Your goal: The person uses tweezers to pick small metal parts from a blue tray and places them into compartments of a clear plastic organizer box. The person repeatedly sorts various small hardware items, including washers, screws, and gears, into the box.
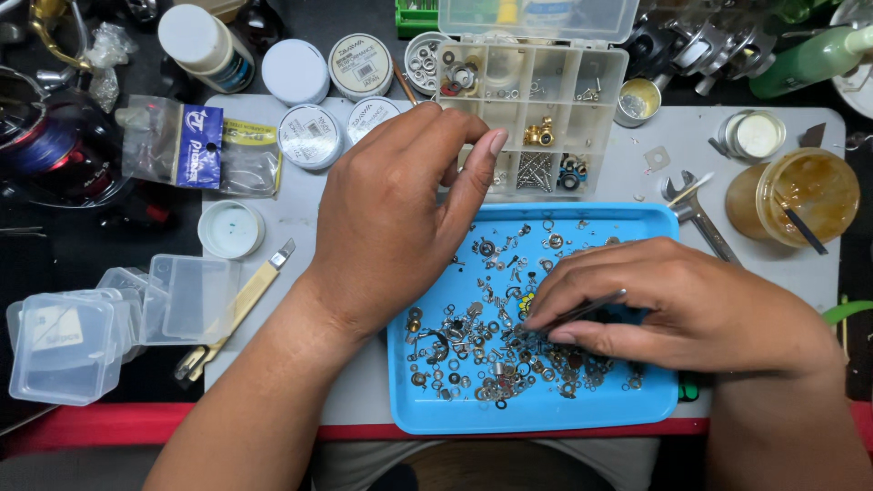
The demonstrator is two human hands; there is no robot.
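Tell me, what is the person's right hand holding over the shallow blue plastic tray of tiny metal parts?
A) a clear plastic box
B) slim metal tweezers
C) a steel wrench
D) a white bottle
B: the right hand pinches slim metal tweezers, tips down among the washers in the blue tray; the wrench lies untouched beside it.

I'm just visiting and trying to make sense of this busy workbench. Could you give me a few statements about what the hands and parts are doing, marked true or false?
1. The right hand holds thin tweezers over the blue tray. True.
2. The blue tray is bare. False: it is strewn with small metal washers, rings and screws.
3. The left hand reaches toward the clear compartment box. True.
4. The compartment box has its lid shut. False: the lid is folded open behind it.
5. A wrench lies inside the tray. False: it lies on the grey table, right of the tray.
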